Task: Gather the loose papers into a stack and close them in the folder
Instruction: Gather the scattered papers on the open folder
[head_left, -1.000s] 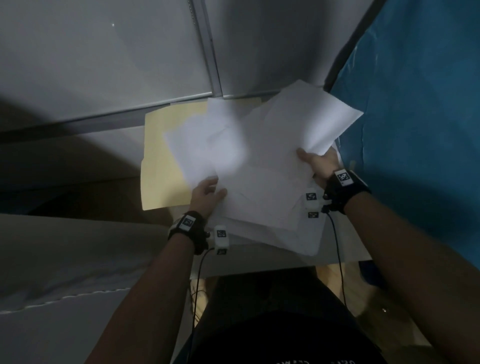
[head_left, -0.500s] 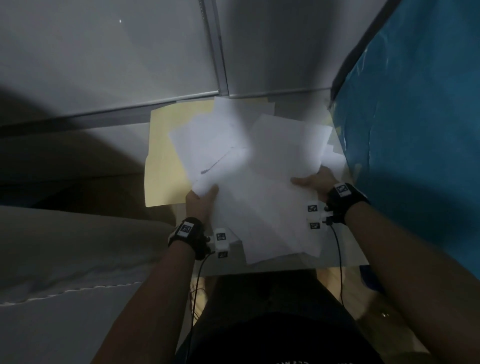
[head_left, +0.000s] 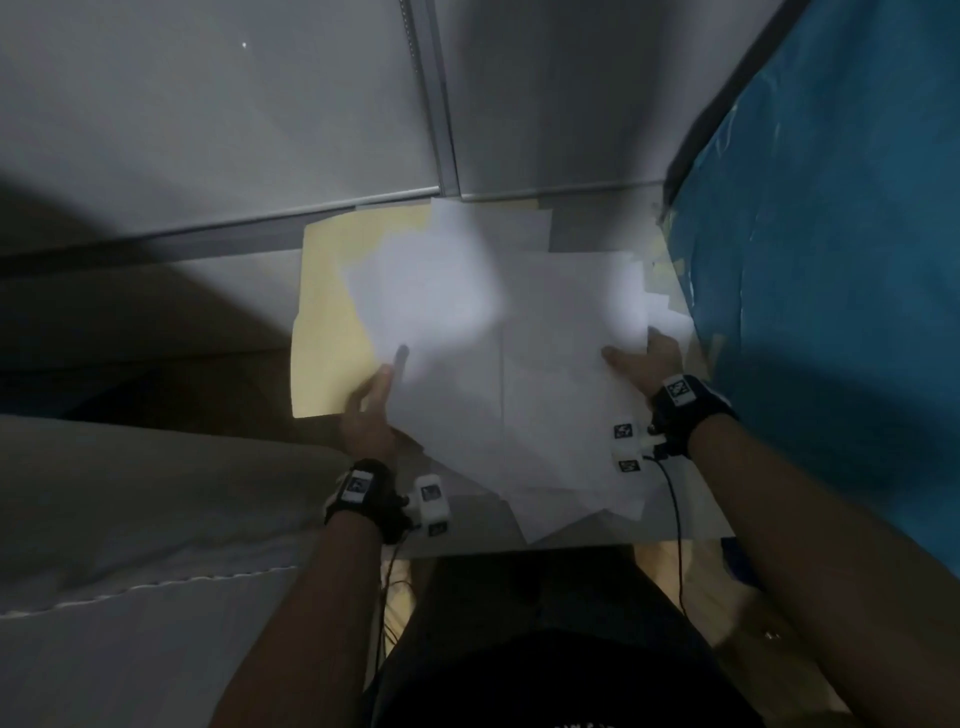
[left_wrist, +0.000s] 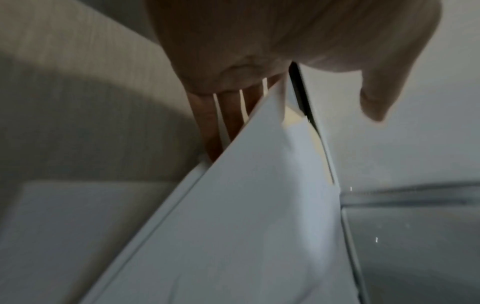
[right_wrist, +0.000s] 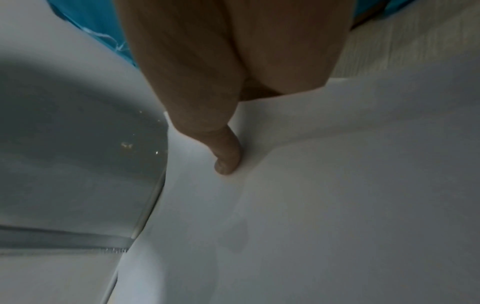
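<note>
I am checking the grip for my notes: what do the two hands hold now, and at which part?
Both hold the loose papers. The left hand grips their left edge, thumb on top, fingers underneath. The right hand grips the right edge, thumb on top.

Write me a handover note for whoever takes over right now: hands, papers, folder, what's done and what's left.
Left hand: grips the left edge of the loose papers, thumb on top, fingers underneath.
Right hand: holds the papers' right edge, thumb pressed on the top sheet.
Papers: a fanned, uneven pile with corners sticking out, held between both hands above the folder.
Folder: manila, lying open on the glass table, mostly covered by the sheets.
Done: the sheets are gathered into one bundle.
Left: square up the edges, lay the stack inside the folder, close the cover.
</note>
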